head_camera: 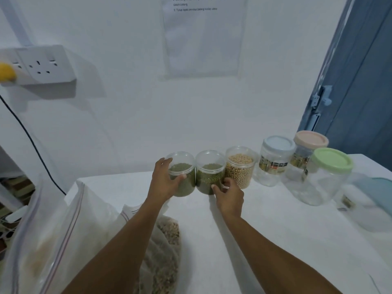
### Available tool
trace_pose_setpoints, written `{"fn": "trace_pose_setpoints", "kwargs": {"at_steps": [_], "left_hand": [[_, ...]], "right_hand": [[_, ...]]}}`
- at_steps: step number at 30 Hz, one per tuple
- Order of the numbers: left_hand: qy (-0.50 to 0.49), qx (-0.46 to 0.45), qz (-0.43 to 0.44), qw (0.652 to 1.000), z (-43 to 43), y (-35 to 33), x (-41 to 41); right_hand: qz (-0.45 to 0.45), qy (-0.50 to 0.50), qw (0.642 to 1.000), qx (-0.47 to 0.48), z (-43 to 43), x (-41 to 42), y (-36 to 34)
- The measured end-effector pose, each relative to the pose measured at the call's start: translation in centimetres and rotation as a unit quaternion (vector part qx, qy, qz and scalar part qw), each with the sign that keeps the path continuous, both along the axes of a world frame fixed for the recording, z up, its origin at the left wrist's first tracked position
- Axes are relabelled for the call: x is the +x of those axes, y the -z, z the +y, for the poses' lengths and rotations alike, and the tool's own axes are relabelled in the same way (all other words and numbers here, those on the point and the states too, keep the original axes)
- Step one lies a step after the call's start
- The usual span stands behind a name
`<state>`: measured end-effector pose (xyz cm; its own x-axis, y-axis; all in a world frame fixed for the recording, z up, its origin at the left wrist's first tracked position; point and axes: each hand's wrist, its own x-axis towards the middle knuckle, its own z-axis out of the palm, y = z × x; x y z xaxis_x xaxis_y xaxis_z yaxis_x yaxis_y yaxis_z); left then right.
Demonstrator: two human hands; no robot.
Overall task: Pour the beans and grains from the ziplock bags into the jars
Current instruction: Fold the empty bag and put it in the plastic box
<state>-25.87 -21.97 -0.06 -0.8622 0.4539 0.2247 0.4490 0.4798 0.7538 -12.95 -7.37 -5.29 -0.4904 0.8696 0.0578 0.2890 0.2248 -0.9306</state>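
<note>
Head view, looking down along both forearms onto a white table [275, 230]. The left hand [167, 181] wraps the left green-bean jar [183, 177] from its left side, thumb across the near wall and fingers curled round the far side up by the rim: a full grip. The jar is upright and open-topped, with green beans well up its wall. The right hand [230, 196] sits lower, just to the right of the left hand. Its thumb tip and curled fingers pinch the lower part of the middle green-bean jar [209, 172]. This jar stands straight ahead of the knuckles and touches the left jar wall to wall. The same fingers tuck in between the middle jar and the pale-bean jar [239, 166], which stands just beyond and right of the right hand, upright and nearly full. Farther right, apart from that hand, are a blue-lidded jar [273, 160], a pink-lidded jar [307, 149] behind it, and a green-lidded jar [324, 177] nearest the camera. All three are clear with lids on; their contents cannot be made out. Under the left forearm, on the near side of the left hand, a grain-filled ziplock bag [165, 251] lies on the table. Left of that forearm is a large slack ziplock bag [53, 230], its seal strip showing. On the wall beyond both hands are a socket [46, 64], a black cable [31, 141] and a paper sheet [203, 35]. A blue door [360, 81] is at far right.
</note>
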Motion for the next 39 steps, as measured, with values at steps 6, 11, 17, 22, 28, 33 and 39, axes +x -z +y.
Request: {"fn": "trace_pose_setpoints", "kwargs": {"at_steps": [6, 11, 17, 22, 28, 33, 39], "left_hand": [[-0.001, 0.007, -0.001, 1.0, 0.4, -0.1, -0.5], [-0.01, -0.037, 0.022, 0.999, 0.5, 0.0, 0.0], [-0.007, -0.103, 0.157, 0.982, 1.8, -0.1, 0.7], [-0.017, -0.111, 0.173, 0.979, 2.5, 0.3, 0.7], [-0.02, -0.166, 0.262, 0.95, 3.2, 0.8, 2.9], [0.076, -0.174, 0.293, 0.937, 6.2, 1.1, 6.7], [0.12, -0.106, 0.236, 0.958, 9.5, 1.7, 11.5]], "right_hand": [[-0.002, -0.004, 1.0, 0.0, 0.4, -0.5, -0.2], [0.038, 0.04, 0.998, 0.025, 1.6, 1.4, 0.2], [0.004, 0.047, 0.999, 0.014, 5.9, 3.4, -0.1], [0.02, -0.042, 0.999, -0.001, 7.5, 4.1, 0.0], [0.0, -0.1, 0.995, -0.01, 8.2, 6.1, -0.4], [-0.049, -0.105, 0.993, 0.035, 10.0, 11.6, 0.2], [-0.006, -0.005, 0.995, 0.102, 12.8, 19.3, -0.1]]}}
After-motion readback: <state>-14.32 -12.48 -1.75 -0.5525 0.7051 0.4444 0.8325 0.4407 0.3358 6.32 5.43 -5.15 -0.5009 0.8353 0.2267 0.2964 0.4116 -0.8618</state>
